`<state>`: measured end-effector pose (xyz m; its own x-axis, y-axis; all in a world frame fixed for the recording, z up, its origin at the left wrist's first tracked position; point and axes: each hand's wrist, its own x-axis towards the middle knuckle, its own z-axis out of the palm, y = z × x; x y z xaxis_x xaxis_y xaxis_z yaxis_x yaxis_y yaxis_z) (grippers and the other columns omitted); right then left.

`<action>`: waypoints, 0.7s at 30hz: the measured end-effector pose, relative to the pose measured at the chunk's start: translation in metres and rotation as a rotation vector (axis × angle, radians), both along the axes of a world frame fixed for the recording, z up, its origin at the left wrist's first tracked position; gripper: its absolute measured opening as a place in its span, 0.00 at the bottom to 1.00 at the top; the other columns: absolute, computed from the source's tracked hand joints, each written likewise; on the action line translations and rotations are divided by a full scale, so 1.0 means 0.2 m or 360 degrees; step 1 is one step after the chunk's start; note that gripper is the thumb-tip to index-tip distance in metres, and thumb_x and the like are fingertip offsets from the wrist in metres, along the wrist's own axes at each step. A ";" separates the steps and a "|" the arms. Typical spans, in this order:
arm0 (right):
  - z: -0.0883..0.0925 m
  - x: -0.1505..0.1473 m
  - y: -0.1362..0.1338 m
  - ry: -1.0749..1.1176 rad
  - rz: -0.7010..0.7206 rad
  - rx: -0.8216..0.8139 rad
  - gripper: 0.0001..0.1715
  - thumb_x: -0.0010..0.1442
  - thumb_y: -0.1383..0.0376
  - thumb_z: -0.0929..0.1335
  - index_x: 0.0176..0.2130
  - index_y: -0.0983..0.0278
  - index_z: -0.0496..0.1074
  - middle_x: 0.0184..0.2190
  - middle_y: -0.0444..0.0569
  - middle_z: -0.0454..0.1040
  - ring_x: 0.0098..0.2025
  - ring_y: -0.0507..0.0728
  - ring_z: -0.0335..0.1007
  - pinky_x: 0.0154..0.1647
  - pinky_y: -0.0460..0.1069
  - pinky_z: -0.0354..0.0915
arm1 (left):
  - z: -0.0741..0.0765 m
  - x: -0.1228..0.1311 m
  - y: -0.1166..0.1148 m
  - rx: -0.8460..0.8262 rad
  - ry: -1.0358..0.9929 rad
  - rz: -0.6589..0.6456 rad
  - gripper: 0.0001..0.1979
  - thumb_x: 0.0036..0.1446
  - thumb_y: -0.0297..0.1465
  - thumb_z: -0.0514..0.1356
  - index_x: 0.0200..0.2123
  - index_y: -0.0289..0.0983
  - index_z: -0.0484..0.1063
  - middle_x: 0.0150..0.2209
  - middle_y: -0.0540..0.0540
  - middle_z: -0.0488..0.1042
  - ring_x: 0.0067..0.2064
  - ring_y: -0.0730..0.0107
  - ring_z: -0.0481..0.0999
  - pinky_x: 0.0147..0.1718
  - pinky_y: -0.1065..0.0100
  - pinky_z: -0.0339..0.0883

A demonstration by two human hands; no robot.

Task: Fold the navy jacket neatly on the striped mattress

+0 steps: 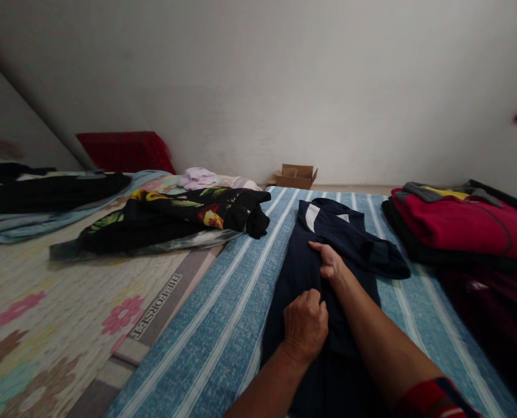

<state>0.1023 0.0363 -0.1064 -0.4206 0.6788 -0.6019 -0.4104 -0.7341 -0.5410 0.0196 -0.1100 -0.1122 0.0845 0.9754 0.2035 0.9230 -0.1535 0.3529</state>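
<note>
Head view is showing a navy shirt (328,232) lying on the blue striped bed (223,325), stretching from 6 toward 12 o'clock; the left hand (305,325) is clenching its cloth, fingers curled shut; the right hand (330,261), at 1 o'clock of it, is pinching a fold; folded red clothes (462,223) are sitting at 3 o'clock; a black floral garment (175,217) is lying at 10.

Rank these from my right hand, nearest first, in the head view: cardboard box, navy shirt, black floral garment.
1. navy shirt: directly under the right hand, gripped by it.
2. black floral garment: off to the left on the bed.
3. cardboard box: far ahead, on the floor by the wall.
</note>
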 end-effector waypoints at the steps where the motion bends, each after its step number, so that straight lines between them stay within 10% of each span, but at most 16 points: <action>1: 0.00 0.00 0.00 0.0021 0.0009 0.0003 0.15 0.62 0.62 0.59 0.38 0.69 0.70 0.25 0.51 0.77 0.31 0.57 0.75 0.39 0.54 0.70 | 0.00 0.00 0.00 -0.0021 0.0003 0.0008 0.02 0.56 0.28 0.55 0.31 0.39 0.66 0.31 0.50 0.73 0.34 0.69 0.73 0.32 0.69 0.59; 21: -0.09 0.02 0.11 0.0171 -0.0200 0.0019 0.16 0.64 0.64 0.57 0.41 0.69 0.69 0.27 0.52 0.77 0.30 0.56 0.75 0.38 0.54 0.71 | 0.08 -0.02 0.03 -0.0377 0.0034 0.0051 0.11 0.61 0.31 0.47 0.33 0.39 0.68 0.30 0.48 0.76 0.34 0.65 0.76 0.30 0.68 0.60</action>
